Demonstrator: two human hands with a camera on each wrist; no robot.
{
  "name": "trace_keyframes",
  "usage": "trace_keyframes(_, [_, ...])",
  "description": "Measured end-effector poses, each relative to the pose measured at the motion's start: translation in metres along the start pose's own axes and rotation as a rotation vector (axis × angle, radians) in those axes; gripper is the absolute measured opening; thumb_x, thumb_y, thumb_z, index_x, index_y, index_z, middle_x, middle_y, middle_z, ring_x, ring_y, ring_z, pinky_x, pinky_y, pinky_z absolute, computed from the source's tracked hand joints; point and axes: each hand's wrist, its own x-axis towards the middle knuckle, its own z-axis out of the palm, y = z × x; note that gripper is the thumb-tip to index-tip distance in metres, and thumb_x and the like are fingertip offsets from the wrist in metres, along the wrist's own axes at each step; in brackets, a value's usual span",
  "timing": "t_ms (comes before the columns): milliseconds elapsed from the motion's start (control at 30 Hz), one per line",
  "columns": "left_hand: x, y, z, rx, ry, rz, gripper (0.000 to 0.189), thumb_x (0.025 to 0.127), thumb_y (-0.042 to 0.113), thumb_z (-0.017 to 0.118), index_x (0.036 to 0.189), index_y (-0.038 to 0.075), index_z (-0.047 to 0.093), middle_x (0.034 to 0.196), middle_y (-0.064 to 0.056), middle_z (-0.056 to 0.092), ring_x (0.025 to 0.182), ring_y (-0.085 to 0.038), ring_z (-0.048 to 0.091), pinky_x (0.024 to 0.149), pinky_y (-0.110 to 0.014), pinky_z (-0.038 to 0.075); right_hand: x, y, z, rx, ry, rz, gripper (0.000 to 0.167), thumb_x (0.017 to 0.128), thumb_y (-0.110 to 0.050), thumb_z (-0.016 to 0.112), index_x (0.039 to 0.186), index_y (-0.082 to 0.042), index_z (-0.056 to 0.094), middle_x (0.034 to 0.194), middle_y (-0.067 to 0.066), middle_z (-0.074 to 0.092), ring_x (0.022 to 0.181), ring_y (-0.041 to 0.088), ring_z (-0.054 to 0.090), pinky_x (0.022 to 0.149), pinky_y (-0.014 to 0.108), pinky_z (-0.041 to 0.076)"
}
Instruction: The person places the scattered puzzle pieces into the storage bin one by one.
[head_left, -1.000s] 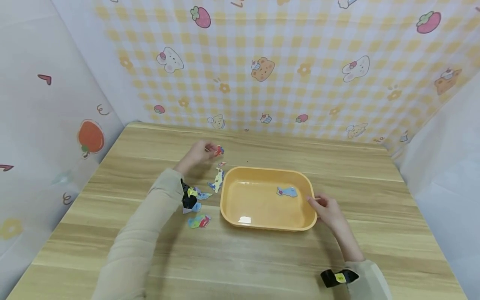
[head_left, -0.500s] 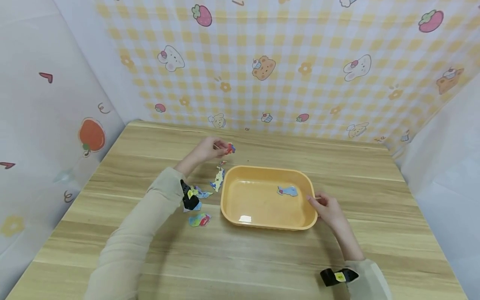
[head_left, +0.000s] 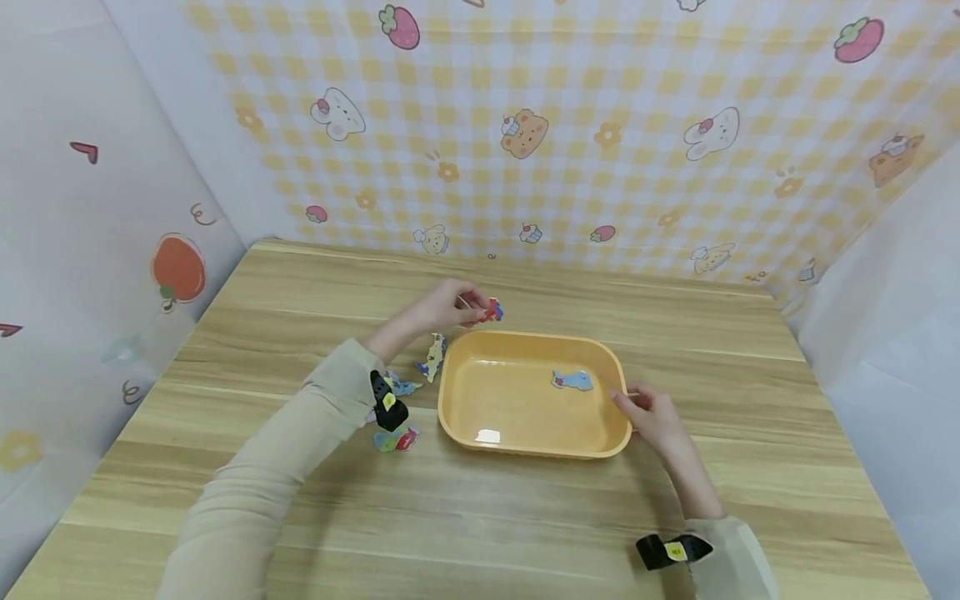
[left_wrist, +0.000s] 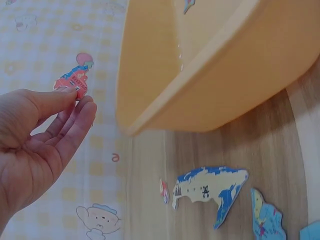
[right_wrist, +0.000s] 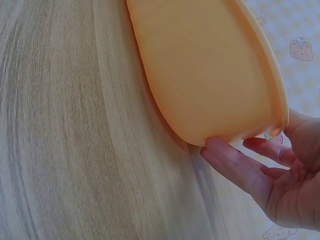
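Observation:
My left hand [head_left: 450, 306] pinches a small red and blue map puzzle piece [left_wrist: 75, 82] between thumb and fingertips. It is held above the back left corner of a yellow-orange plastic tray [head_left: 498, 417]. My right hand [head_left: 654, 421] grips the tray's right end, thumb over the rim and fingers against the outer wall in the right wrist view. One light blue puzzle piece [head_left: 572, 381] lies inside the tray, toward the back right.
Left of the tray lie a cream and blue piece [left_wrist: 210, 187], a tiny red piece [left_wrist: 164, 191], a light blue piece [left_wrist: 267, 220] and a green and red piece [head_left: 397, 439]. My left wrist partly covers this group. A yellow checked cloth [head_left: 570, 183] hangs behind the wooden table [head_left: 480, 525].
My left hand has carried the red and blue puzzle piece to the right, toward the tray's back left corner. The right hand and tray have stayed in place.

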Motion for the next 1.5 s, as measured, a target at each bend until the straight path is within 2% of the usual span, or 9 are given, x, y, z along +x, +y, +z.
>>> trace_keyframes(167, [0.003, 0.003, 0.013, 0.010, -0.038, 0.029, 0.019, 0.088, 0.002, 0.056, 0.105, -0.005, 0.058, 0.098, -0.018, 0.062, 0.083, -0.024, 0.062, 0.074, -0.027, 0.056, 0.000, 0.000, -0.001, 0.006, 0.003, 0.000, 0.044, 0.093, -0.025, 0.051, 0.118, 0.010, 0.048, 0.104, 0.030, 0.060, 0.069, 0.012, 0.065, 0.057, 0.028, 0.057])
trace_keyframes(333, [0.005, 0.008, 0.027, 0.007, -0.117, 0.038, 0.017, 0.088, -0.001, 0.054, 0.103, -0.007, 0.057, 0.098, -0.020, 0.061, 0.088, -0.032, 0.063, 0.076, -0.032, 0.056, 0.001, 0.000, 0.000, 0.005, 0.009, -0.010, 0.044, 0.093, -0.026, 0.052, 0.117, 0.010, 0.049, 0.103, 0.030, 0.060, 0.068, 0.010, 0.064, 0.056, 0.028, 0.056])
trace_keyframes(600, [0.013, 0.017, 0.052, 0.263, -0.233, 0.127, 0.003, 0.083, 0.000, 0.061, 0.086, 0.000, 0.061, 0.086, -0.011, 0.064, 0.075, -0.013, 0.058, 0.065, -0.015, 0.050, 0.002, -0.002, 0.001, 0.000, 0.018, -0.008, 0.042, 0.093, -0.024, 0.052, 0.116, 0.010, 0.050, 0.103, 0.031, 0.060, 0.068, 0.012, 0.064, 0.055, 0.028, 0.056])
trace_keyframes(833, [0.020, 0.028, 0.066, 0.356, -0.258, 0.160, 0.004, 0.080, -0.002, 0.064, 0.081, -0.001, 0.060, 0.080, -0.009, 0.062, 0.068, -0.010, 0.052, 0.058, -0.012, 0.044, 0.003, -0.001, 0.001, 0.020, 0.024, 0.002, 0.041, 0.093, -0.025, 0.052, 0.115, 0.010, 0.050, 0.101, 0.029, 0.061, 0.068, 0.013, 0.064, 0.056, 0.029, 0.057])
trace_keyframes(1100, [0.022, 0.032, 0.078, 0.440, -0.295, 0.221, 0.007, 0.078, -0.009, 0.062, 0.077, -0.005, 0.068, 0.080, -0.015, 0.069, 0.065, -0.012, 0.056, 0.059, -0.012, 0.047, 0.002, 0.004, 0.002, 0.029, 0.022, -0.001, 0.041, 0.093, -0.024, 0.053, 0.114, 0.010, 0.051, 0.099, 0.028, 0.061, 0.069, 0.014, 0.065, 0.057, 0.031, 0.057])
trace_keyframes(1267, [0.032, 0.025, 0.087, 0.531, -0.281, 0.249, 0.010, 0.076, -0.007, 0.064, 0.072, 0.000, 0.070, 0.076, -0.010, 0.070, 0.069, -0.016, 0.061, 0.063, -0.020, 0.052, 0.000, 0.004, 0.001, 0.033, 0.018, 0.000, 0.043, 0.092, -0.026, 0.053, 0.116, 0.009, 0.050, 0.101, 0.028, 0.060, 0.070, 0.015, 0.065, 0.058, 0.031, 0.057])
trace_keyframes(1300, [0.034, 0.022, 0.089, 0.558, -0.268, 0.275, 0.011, 0.076, -0.007, 0.064, 0.071, 0.001, 0.070, 0.075, -0.008, 0.070, 0.069, -0.016, 0.061, 0.063, -0.022, 0.052, 0.000, 0.003, 0.000, 0.030, 0.021, -0.001, 0.043, 0.092, -0.026, 0.053, 0.116, 0.009, 0.050, 0.101, 0.029, 0.060, 0.070, 0.015, 0.065, 0.058, 0.031, 0.057])
trace_keyframes(1333, [0.044, 0.008, 0.093, 0.548, -0.259, 0.336, 0.015, 0.075, -0.005, 0.065, 0.068, 0.007, 0.071, 0.071, -0.002, 0.069, 0.066, -0.011, 0.060, 0.061, -0.019, 0.051, 0.000, 0.003, 0.000, 0.028, 0.025, -0.001, 0.042, 0.092, -0.026, 0.053, 0.116, 0.009, 0.050, 0.101, 0.029, 0.060, 0.070, 0.015, 0.065, 0.058, 0.031, 0.057])
trace_keyframes(1500, [0.056, -0.007, 0.099, 0.508, -0.320, 0.301, 0.018, 0.076, -0.005, 0.063, 0.066, 0.008, 0.070, 0.069, -0.002, 0.067, 0.060, -0.009, 0.055, 0.056, -0.017, 0.047, 0.001, 0.002, 0.000, 0.005, 0.037, -0.003, 0.040, 0.092, -0.024, 0.053, 0.115, 0.009, 0.051, 0.101, 0.029, 0.061, 0.070, 0.015, 0.065, 0.055, 0.029, 0.056])
